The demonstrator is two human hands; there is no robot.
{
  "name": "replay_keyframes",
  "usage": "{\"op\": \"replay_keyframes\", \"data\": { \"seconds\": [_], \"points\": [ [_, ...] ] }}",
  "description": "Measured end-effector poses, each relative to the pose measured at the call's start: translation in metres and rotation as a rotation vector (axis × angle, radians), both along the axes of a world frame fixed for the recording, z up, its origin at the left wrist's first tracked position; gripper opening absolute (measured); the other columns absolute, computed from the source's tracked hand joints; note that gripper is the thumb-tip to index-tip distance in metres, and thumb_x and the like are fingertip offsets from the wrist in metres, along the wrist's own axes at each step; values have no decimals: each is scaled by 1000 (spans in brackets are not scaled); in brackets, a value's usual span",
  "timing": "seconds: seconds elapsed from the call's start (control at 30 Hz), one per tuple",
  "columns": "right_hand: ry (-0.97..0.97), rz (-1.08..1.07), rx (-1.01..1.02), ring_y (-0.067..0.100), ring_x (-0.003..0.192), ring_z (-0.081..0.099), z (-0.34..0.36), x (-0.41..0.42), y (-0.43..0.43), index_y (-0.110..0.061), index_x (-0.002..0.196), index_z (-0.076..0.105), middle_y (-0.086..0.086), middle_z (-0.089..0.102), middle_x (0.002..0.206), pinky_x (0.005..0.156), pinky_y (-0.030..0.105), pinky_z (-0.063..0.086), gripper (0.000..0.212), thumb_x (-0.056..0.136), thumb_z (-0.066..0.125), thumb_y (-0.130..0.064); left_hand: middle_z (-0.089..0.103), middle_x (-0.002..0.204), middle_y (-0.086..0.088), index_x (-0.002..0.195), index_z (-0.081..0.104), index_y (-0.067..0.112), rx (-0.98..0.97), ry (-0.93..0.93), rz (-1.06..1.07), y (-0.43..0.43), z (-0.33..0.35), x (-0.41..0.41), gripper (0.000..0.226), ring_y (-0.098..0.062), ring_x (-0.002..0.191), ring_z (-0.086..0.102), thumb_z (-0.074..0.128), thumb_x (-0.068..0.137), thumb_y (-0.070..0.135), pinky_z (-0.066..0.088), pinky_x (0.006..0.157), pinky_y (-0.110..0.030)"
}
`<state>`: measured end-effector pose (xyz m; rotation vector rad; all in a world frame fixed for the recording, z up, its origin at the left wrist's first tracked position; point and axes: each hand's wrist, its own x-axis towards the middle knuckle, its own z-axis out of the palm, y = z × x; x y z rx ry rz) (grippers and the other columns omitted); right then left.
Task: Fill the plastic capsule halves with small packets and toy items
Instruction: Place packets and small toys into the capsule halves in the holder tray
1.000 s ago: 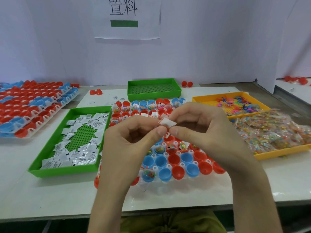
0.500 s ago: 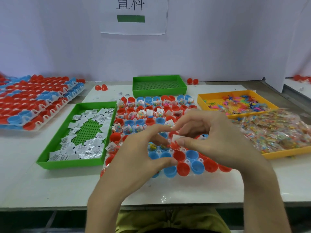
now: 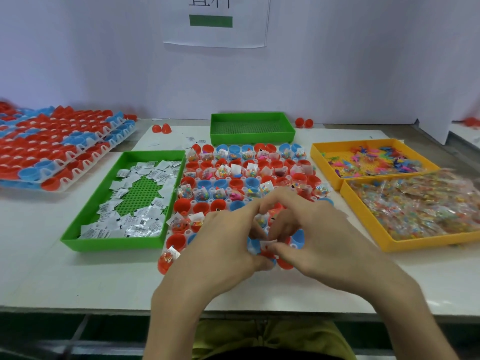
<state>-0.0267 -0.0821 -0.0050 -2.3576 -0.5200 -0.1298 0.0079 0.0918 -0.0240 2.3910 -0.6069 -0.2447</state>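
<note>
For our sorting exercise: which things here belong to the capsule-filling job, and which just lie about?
Job:
small white paper packet
rack of red and blue plastic capsule halves
green plastic tray of white packets
yellow plastic tray of colourful toys
yellow tray of clear bead bags

Lying about:
empty green plastic tray
loose red capsule halves
paper wall sign

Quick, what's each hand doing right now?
Left hand: curled by the packet; grip cannot be told.
Right hand: pinches the packet.
</note>
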Motion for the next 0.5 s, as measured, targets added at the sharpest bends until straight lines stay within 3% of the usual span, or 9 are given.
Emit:
{"op": "replay_keyframes", "data": {
  "seconds": [0.17, 0.5],
  "points": [
    [35, -22, 2, 4, 73, 67, -11, 0, 4, -41, 119, 34, -11, 68, 77, 68, 28, 58, 62, 84, 74, -10, 67, 96, 23, 138, 27, 54, 17, -31, -2, -1, 0, 0, 91, -21, 116, 54, 86, 74, 32, 45, 103, -49],
    [23, -36, -56, 1, 78, 66, -15, 2, 6, -42, 118, 36, -13, 67, 79, 69, 25, 58, 56, 86, 73, -14, 68, 95, 20, 128, 32, 48, -20, -72, -25, -1, 0, 1, 78, -8, 107, 58, 86, 74, 30, 33, 113, -47]
  ]
}}
